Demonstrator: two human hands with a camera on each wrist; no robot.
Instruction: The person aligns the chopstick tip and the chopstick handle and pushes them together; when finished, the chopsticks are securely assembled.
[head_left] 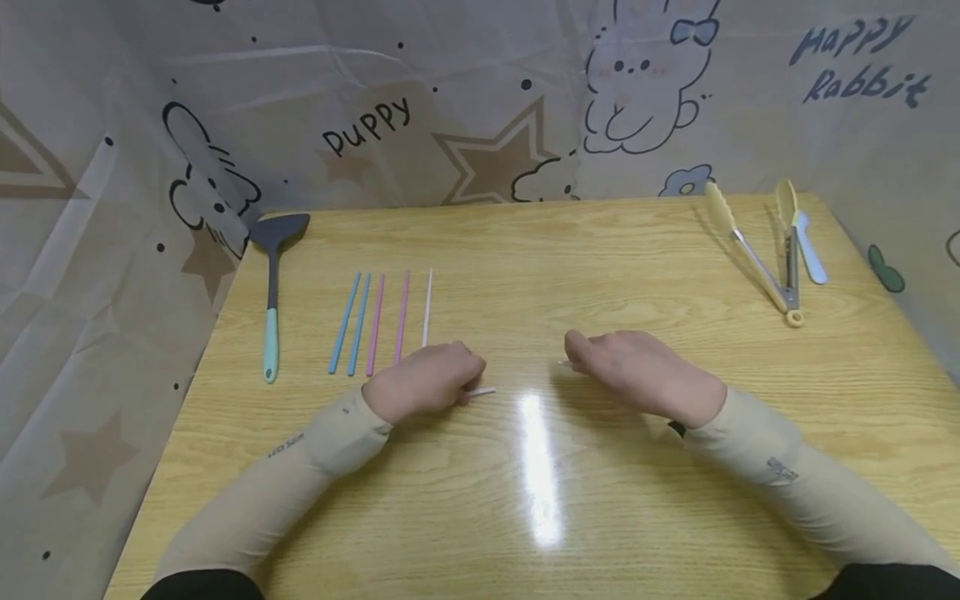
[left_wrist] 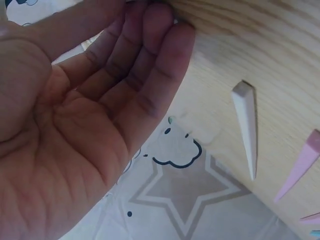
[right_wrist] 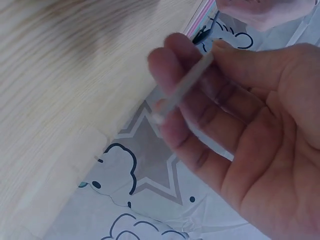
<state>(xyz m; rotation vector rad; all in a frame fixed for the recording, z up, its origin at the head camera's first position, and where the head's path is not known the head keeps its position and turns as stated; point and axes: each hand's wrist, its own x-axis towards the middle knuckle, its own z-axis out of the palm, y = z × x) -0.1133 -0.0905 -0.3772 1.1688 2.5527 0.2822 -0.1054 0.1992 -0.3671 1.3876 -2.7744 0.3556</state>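
Over the middle of the table, my left hand [head_left: 423, 379] grips a white stick [head_left: 482, 391], one end poking out past the fingertips. In the left wrist view the fingers [left_wrist: 150, 100] curl inward, and the held stick is mostly hidden. My right hand [head_left: 637, 375] pinches a short white stick [right_wrist: 185, 87] between thumb and fingers; it slants across the fingers. A gap separates the two hands. Just beyond my left hand lies a tapered white chopstick [head_left: 427, 308], alongside pink chopsticks [head_left: 376, 325] and blue chopsticks [head_left: 345, 323].
A dark spatula [head_left: 272, 275] with a mint handle lies along the table's left side. Spread tongs [head_left: 765, 267] rest at the back right, beside a light blue handled utensil [head_left: 812, 250]. A printed cloth [head_left: 480, 75] hangs behind the wooden table [head_left: 562, 267].
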